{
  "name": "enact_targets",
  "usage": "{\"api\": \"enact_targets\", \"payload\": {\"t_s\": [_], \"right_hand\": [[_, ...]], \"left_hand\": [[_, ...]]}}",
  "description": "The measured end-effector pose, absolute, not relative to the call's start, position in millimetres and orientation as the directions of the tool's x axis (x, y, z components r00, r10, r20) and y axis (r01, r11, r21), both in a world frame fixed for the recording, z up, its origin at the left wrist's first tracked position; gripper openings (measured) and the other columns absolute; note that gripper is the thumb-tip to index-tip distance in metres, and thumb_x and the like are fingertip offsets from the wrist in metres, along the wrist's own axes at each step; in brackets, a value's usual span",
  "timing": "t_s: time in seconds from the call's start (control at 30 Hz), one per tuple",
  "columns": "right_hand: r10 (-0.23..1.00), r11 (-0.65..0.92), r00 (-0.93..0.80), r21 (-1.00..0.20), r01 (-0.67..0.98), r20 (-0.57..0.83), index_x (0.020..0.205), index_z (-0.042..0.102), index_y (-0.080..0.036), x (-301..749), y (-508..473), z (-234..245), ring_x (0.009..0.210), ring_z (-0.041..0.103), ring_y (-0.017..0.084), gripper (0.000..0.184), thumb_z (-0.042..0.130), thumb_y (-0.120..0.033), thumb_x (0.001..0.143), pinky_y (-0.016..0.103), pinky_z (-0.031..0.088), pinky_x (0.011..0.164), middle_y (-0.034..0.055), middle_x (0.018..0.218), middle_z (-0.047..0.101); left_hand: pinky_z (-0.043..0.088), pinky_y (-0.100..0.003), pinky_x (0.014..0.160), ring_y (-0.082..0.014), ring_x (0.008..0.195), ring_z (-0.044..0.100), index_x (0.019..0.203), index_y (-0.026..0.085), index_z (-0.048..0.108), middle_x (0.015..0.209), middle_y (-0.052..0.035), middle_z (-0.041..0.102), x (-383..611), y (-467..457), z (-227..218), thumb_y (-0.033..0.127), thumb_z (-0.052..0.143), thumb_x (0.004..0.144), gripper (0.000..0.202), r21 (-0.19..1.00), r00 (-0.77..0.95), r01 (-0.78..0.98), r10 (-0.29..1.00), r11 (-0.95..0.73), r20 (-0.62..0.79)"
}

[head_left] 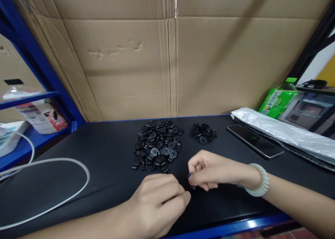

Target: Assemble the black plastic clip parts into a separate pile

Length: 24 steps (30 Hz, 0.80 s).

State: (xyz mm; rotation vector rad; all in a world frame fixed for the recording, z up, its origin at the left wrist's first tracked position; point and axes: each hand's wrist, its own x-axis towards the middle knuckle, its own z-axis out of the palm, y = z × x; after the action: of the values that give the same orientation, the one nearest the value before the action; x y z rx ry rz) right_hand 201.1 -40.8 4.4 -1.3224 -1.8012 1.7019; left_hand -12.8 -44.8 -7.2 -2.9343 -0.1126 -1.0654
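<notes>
Near the front edge of the black tabletop, my right hand (206,171) is closed in a pinch on a small black plastic part (190,178), only partly visible between thumb and fingers. My left hand (162,204) is just to its left, fingers curled together and knuckles up. Whatever the left fingertips hold, if anything, is hidden. Beyond the hands lies a large pile of black plastic parts (159,144), each with a round perforated disc and a short tab. A smaller pile of similar parts (203,132) is to its right.
A phone (253,140) lies at right beside a silvery padded wrap (285,131). Behind it leans a green bottle (278,97). At left, a white cable (86,172) loops over the black tabletop (110,141). Cardboard (125,71) stands along the back.
</notes>
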Motion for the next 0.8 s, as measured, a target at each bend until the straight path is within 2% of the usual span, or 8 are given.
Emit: {"api": "enact_targets", "payload": {"t_s": [0.1,0.17,0.27,0.33,0.4,0.5,0.67,0.8], "right_hand": [[0.780,-0.273,-0.505,-0.927,0.255,-0.369,0.056,0.047,-0.016,200.1,-38.4,8.4,0.032,0.030,0.002,0.023,0.062,-0.025,0.071,0.015,0.018,0.032,-0.0071,0.041,0.048],[0.825,-0.220,-0.475,-0.948,0.229,-0.307,0.056,0.046,-0.017,202.5,-37.2,10.5,0.033,0.030,0.003,0.025,0.063,-0.027,0.072,0.016,0.019,0.033,-0.0070,0.042,0.047],[0.963,0.139,-0.268,-0.914,0.381,0.035,0.061,0.049,-0.017,217.9,-29.4,14.5,0.041,0.041,0.006,0.026,0.065,-0.032,0.075,0.018,0.030,0.041,-0.0043,0.050,0.052],[0.935,0.336,-0.110,-0.745,0.577,0.336,0.066,0.053,-0.017,236.2,-17.9,17.4,0.053,0.051,0.010,0.023,0.064,-0.033,0.078,0.021,0.039,0.051,-0.0014,0.059,0.057],[0.870,0.342,-0.042,-0.541,0.768,0.491,0.071,0.059,-0.017,256.7,-3.6,19.6,0.059,0.055,0.014,0.016,0.062,-0.030,0.079,0.025,0.042,0.057,0.0013,0.064,0.061],[0.841,0.289,-0.006,-0.438,0.851,0.542,0.076,0.062,-0.016,278.3,13.0,19.8,0.062,0.058,0.016,0.004,0.058,-0.016,0.076,0.028,0.044,0.061,0.0032,0.068,0.064],[0.823,0.331,-0.064,-0.384,0.862,0.564,0.094,0.065,-0.014,260.1,4.7,13.7,0.074,0.058,0.018,0.027,0.050,-0.004,0.074,0.031,0.047,0.071,0.0072,0.087,0.064],[0.777,0.604,-0.443,-0.331,0.725,0.448,0.118,0.058,-0.018,220.7,-21.5,2.1,0.093,0.057,0.018,0.041,0.044,-0.005,0.082,0.032,0.047,0.086,0.0072,0.102,0.059]], "left_hand": [[0.056,-0.030,0.057,-0.0188,0.064,0.067,0.076,0.018,0.065,0.067,-0.0034,0.071,-17.4,-40.9,-3.5,0.002,0.056,0.084,0.020,-0.294,0.729,0.042,-0.172,-0.955,0.662],[0.058,-0.032,0.061,-0.0208,0.070,0.069,0.085,0.015,0.068,0.077,-0.0063,0.075,-19.9,-37.7,-4.5,0.004,0.053,0.086,0.019,-0.353,0.753,0.080,-0.176,-0.932,0.635],[0.059,-0.037,0.068,-0.0252,0.084,0.070,0.115,0.009,0.062,0.107,-0.0140,0.072,-20.4,-36.8,-7.0,0.007,0.049,0.087,0.030,-0.235,0.818,0.233,0.059,-0.944,0.572],[0.059,-0.036,0.074,-0.0242,0.089,0.069,0.123,0.010,0.056,0.114,-0.0125,0.069,-19.2,-40.1,-6.7,0.009,0.049,0.087,0.037,-0.110,0.841,0.268,0.176,-0.957,0.511],[0.059,-0.032,0.075,-0.0211,0.087,0.068,0.120,0.012,0.058,0.110,-0.0088,0.070,-17.7,-45.2,-4.1,0.009,0.047,0.088,0.035,-0.026,0.869,0.230,0.193,-0.973,0.455],[0.058,-0.029,0.074,-0.0192,0.083,0.067,0.112,0.014,0.062,0.103,-0.0057,0.072,-16.3,-51.3,0.5,0.005,0.044,0.087,0.032,0.010,0.906,0.173,0.163,-0.985,0.392],[0.056,-0.031,0.073,-0.0200,0.081,0.065,0.108,0.013,0.063,0.097,-0.0064,0.071,-15.8,-49.1,-1.1,0.003,0.045,0.085,0.031,0.055,0.932,0.145,0.155,-0.988,0.329],[0.055,-0.030,0.070,-0.0203,0.079,0.063,0.105,0.012,0.064,0.093,-0.0068,0.070,-15.8,-45.7,-5.3,0.005,0.051,0.082,0.027,0.096,0.938,0.130,0.154,-0.987,0.309]]}}
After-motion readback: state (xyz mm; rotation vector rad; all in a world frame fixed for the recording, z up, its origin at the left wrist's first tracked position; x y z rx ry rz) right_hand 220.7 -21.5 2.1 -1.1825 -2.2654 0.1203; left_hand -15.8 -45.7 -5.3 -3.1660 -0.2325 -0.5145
